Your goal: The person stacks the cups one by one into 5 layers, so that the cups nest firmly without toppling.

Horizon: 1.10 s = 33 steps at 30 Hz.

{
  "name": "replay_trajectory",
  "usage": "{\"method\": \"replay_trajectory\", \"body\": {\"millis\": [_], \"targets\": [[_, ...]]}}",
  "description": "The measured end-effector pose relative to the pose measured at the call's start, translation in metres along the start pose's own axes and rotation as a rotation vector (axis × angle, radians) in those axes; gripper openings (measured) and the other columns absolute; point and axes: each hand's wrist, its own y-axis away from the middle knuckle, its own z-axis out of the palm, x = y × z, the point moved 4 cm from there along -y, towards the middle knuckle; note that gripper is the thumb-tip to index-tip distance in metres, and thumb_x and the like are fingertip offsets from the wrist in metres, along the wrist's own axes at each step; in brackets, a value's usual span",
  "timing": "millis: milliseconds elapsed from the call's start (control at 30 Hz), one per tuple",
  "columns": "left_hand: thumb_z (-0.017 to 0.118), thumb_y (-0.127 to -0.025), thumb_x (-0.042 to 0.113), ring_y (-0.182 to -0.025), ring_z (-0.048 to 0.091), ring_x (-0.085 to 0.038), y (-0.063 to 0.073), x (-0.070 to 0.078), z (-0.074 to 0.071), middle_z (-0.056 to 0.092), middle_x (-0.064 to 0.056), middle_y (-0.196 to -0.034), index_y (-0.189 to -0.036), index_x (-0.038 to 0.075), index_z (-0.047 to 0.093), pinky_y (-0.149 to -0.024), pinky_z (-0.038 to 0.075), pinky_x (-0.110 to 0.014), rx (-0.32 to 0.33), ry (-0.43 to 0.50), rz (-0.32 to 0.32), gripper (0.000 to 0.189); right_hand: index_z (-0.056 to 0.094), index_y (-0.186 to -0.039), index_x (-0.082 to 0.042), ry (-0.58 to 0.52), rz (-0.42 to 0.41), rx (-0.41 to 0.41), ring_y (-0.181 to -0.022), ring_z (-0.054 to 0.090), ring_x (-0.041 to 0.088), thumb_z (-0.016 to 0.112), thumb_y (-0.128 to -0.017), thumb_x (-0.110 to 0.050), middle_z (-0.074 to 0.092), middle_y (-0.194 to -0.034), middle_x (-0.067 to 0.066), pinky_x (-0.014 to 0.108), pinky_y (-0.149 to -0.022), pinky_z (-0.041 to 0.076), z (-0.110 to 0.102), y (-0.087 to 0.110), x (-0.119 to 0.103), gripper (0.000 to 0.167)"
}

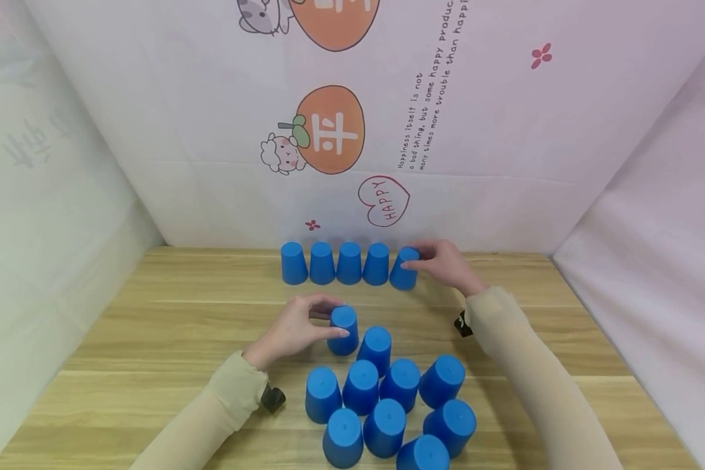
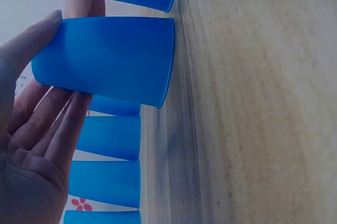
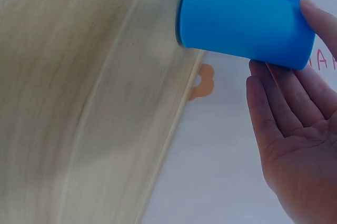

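Note:
Near the middle of the table, my left hand (image 1: pixel 294 328) holds an upside-down blue cup (image 1: pixel 344 320) between thumb and fingers. In the left wrist view the thumb lies on one side of this cup (image 2: pixel 110 58) and the fingers on the other. At the back, my right hand (image 1: pixel 444 264) grips another upside-down blue cup (image 1: pixel 403 278), at the right end of a row. The right wrist view shows its thumb near the base of that cup (image 3: pixel 242 21) and the fingers along the side. The row's other blue cups (image 1: pixel 349 264) stand side by side along the wall.
In front stands a loose group of several upside-down blue cups (image 1: pixel 384 424), one blue cup (image 1: pixel 376 349) close beside the left hand's cup. A printed white sheet (image 1: pixel 476 209) rises behind the wooden table (image 1: pixel 200 313). White sheets also hang at both sides.

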Motion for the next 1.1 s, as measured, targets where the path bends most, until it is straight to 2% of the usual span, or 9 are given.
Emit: {"method": "replay_trajectory", "body": {"millis": [400,600,767,933,1100], "targets": [[0.086,-0.084,0.036,-0.107,0.066,-0.014,0.001,0.001,-0.001,0.070,0.007,-0.116,-0.126,0.015,0.069,-0.096,0.053,-0.045,0.006,-0.004,0.008,0.050,0.063,-0.135,-0.002,0.003,0.053,-0.004,-0.118,0.061,0.036,0.077,-0.094,-0.032,0.065,-0.131,0.018,0.051,-0.098,0.051,0.003,-0.008,0.002,0.053],[0.086,-0.083,0.040,-0.107,0.066,-0.013,0.001,-0.001,-0.001,0.070,0.007,-0.116,-0.126,0.016,0.069,-0.096,0.053,-0.046,0.003,-0.006,0.013,0.052,0.052,-0.145,0.001,-0.036,0.028,-0.007,-0.125,0.058,0.039,0.077,-0.093,-0.032,0.057,-0.141,0.020,0.052,-0.100,0.050,-0.004,-0.001,0.004,0.066],[0.086,-0.083,0.039,-0.107,0.066,-0.014,0.001,-0.002,-0.001,0.070,0.007,-0.116,-0.126,0.016,0.069,-0.096,0.054,-0.045,0.009,0.002,0.019,0.051,0.051,-0.147,-0.004,-0.058,-0.021,0.002,-0.131,0.053,0.036,0.078,-0.092,-0.036,0.055,-0.145,0.017,0.051,-0.106,0.045,-0.017,0.017,-0.002,0.069],[0.086,-0.083,0.040,-0.107,0.066,-0.013,0.000,-0.002,0.000,0.070,0.008,-0.116,-0.126,0.017,0.069,-0.096,0.054,-0.042,0.007,-0.004,0.019,0.051,0.053,-0.147,-0.009,-0.063,-0.052,-0.016,-0.133,0.051,0.034,0.077,-0.091,-0.043,0.054,-0.146,0.014,0.052,-0.109,0.041,-0.027,0.044,-0.011,0.071],[0.086,-0.083,0.039,-0.107,0.066,-0.013,0.000,-0.002,0.000,0.070,0.008,-0.116,-0.126,0.016,0.069,-0.096,0.054,-0.043,0.007,0.004,0.024,0.051,0.055,-0.145,-0.007,-0.068,-0.090,-0.018,-0.133,0.052,0.035,0.078,-0.092,-0.040,0.055,-0.145,0.016,0.054,-0.109,0.040,-0.030,0.072,-0.016,0.067]]}}
